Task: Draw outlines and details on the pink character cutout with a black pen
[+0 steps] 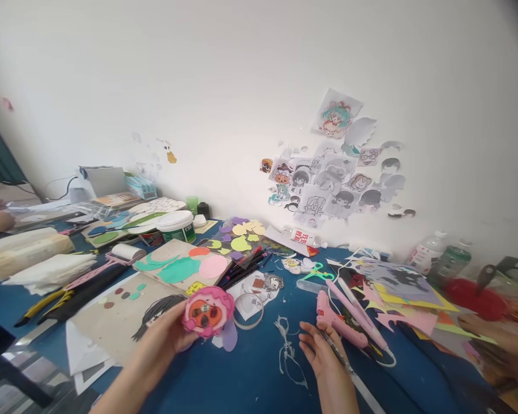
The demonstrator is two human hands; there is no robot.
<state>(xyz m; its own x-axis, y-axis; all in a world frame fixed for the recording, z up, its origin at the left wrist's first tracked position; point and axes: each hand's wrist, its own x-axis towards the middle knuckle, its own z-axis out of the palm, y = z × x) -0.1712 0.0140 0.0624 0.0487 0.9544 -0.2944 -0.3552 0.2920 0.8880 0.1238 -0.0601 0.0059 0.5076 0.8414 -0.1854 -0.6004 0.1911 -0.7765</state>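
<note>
My left hand (166,333) grips a pink, round cartoon figure (209,311) by its left edge; its middle is orange-red with dark spots. Pale purple petal shapes (229,336) show just below it. In my right hand (326,359) is a slim silver tool (334,348), pinched between thumb and fingers; its exact kind cannot be made out. Between the hands, stringy clear glue scraps (288,351) lie on the blue tabletop (237,385). A roll of clear tape (248,311) rests behind the figure. Close to my right fingertips is a pink glue gun (334,316).
Green scissors (317,272), pens (246,270) and coloured paper cutouts (242,236) lie further back. A white tub (175,225) stands back left; yellow-handled pliers (47,305) lie left. Another person's hand (496,339) is at the far right, over coloured paper sheets (406,287).
</note>
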